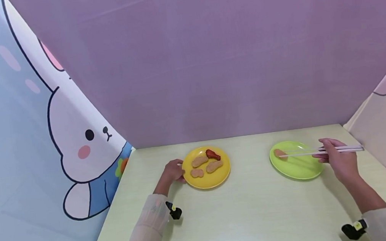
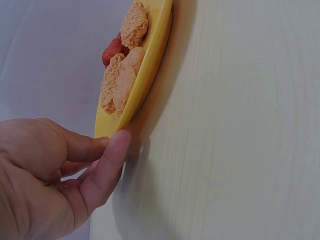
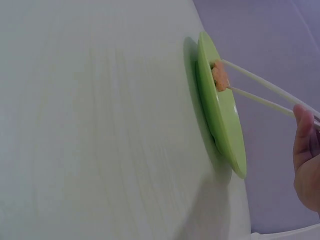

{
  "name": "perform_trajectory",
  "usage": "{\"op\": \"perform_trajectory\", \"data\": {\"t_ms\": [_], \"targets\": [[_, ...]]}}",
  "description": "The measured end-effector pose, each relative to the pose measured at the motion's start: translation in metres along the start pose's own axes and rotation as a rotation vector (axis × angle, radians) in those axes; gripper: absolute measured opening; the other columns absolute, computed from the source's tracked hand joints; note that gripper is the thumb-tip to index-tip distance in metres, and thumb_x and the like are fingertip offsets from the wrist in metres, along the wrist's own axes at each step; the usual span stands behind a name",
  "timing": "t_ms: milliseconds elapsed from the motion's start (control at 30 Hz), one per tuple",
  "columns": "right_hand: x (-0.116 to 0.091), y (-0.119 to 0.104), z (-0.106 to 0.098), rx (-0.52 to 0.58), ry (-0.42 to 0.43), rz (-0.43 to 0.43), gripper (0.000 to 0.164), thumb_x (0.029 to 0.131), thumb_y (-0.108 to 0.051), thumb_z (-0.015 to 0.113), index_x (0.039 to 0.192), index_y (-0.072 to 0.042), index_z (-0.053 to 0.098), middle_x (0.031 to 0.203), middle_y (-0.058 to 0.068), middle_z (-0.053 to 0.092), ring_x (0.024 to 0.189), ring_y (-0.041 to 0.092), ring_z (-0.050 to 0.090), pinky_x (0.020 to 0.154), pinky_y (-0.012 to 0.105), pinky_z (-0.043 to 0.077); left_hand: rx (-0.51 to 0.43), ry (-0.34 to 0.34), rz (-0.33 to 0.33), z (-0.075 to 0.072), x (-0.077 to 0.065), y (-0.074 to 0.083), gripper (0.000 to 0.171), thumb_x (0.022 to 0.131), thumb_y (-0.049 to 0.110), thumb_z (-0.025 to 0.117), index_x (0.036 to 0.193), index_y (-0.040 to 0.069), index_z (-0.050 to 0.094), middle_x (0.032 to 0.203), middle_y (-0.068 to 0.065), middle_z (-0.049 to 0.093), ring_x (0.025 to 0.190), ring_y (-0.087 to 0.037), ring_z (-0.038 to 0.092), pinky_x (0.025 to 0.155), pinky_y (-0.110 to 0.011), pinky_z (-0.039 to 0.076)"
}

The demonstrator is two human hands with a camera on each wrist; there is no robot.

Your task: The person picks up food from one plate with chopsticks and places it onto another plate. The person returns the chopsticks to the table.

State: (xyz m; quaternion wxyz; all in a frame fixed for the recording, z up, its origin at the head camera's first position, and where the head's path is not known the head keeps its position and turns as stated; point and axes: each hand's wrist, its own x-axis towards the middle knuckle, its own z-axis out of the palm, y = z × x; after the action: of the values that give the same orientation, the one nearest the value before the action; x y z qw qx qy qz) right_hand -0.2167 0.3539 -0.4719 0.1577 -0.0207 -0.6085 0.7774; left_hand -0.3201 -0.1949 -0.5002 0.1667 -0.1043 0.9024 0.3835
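While the right hand (image 1: 341, 163) hangs near the right rim of the green plate (image 1: 297, 168), its fingers pinch a pair of chopsticks (image 1: 299, 155) that reach over to a pinkish piece of food (image 1: 278, 152) close to the left rim. The right wrist view shows the tips apart at the piece; whether they squeeze it firmly, I cannot tell. That plate sits toward the far right corner of the table (image 1: 256, 214).

The left hand (image 1: 174, 171) pinches the left rim of the yellow plate (image 1: 208, 182), near the table's far edge and left of its middle. On it lie two larger tan nuggets (image 1: 199, 161), a smaller nugget (image 1: 197, 173) and a red drumstick (image 1: 213, 154). Behind the far edge hangs a purple cloth (image 1: 226, 64).

My worry is the chopsticks: they look thin and smooth, so a squeeze off the piece's middle could make it twist out. Because the fingers sit far from the tips, a small wobble there might part them and drop the food. A sharp tug by the left hand could tilt its plate and slide the nuggets.
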Motion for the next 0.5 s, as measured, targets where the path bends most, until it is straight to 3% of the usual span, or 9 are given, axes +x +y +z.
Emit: {"op": "perform_trajectory", "data": {"t_ms": [300,500], "targets": [[-0.006,-0.009,0.007,0.053,-0.021,-0.004,0.022,0.104,-0.011,0.056,0.103,-0.016,0.077,0.08,0.001,0.078,0.064,0.015,0.076,0.052,0.024,0.06,-0.013,-0.002,0.007,-0.001,-0.002,-0.001,0.048,0.097,0.005,0.061,0.144,0.007,0.053,0.101,-0.014,0.069,0.059,-0.014,0.07,0.054,-0.023,0.059],[-0.008,-0.014,0.019,0.017,-0.006,0.013,0.019,0.104,-0.014,0.058,0.103,-0.018,0.076,0.08,-0.001,0.078,0.064,0.013,0.076,0.053,0.023,0.06,-0.007,0.0,0.009,-0.002,-0.004,0.0,0.047,0.097,0.005,0.062,0.143,0.007,0.054,0.101,-0.014,0.069,0.059,-0.015,0.07,0.054,-0.024,0.059]]}}
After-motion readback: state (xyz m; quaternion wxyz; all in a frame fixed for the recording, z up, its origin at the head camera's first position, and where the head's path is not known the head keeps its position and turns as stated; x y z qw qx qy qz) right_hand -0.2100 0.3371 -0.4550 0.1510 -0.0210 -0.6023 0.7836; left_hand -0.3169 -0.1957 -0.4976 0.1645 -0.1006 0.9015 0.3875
